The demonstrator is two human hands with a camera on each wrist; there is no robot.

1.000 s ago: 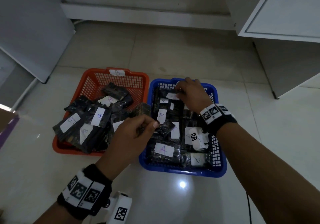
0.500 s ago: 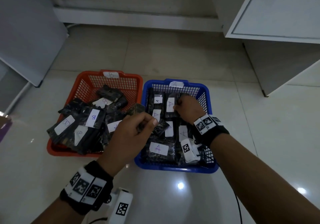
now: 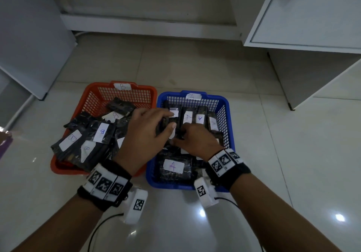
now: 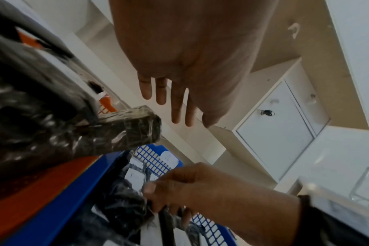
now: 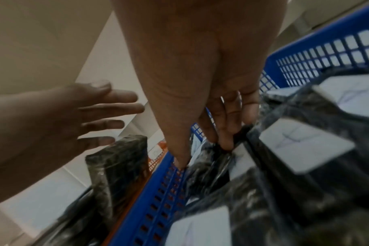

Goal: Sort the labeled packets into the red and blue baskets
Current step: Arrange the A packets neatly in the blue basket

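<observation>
The red basket point(image 3: 136, 86), tagged B, holds several black packets with B labels point(image 3: 101, 131). To its right the blue basket point(image 3: 224, 104), tagged A, holds several packets with A labels point(image 3: 173, 166). My left hand point(image 3: 162, 119) hovers over the seam between the baskets; its fingers point(image 4: 175, 106) are straight and hold nothing. My right hand point(image 3: 181, 135) is down in the middle of the blue basket. Its thumb and fingers point(image 5: 225, 139) pinch the edge of a black packet point(image 5: 219, 161) lying there. Another packet point(image 5: 116, 159) stands on end at the red basket's inner edge.
A white cabinet point(image 3: 312, 17) with a key in its door overhangs the far right. A white panel point(image 3: 29, 37) leans at the left, a purple object point(image 3: 4, 144) pokes in at the left edge. Glossy floor tiles point(image 3: 283, 154) surround the baskets.
My left hand, which pinched a black packet a second ago, now has straight fingers and holds nothing. My right hand has come back from the blue basket's far end to its middle.
</observation>
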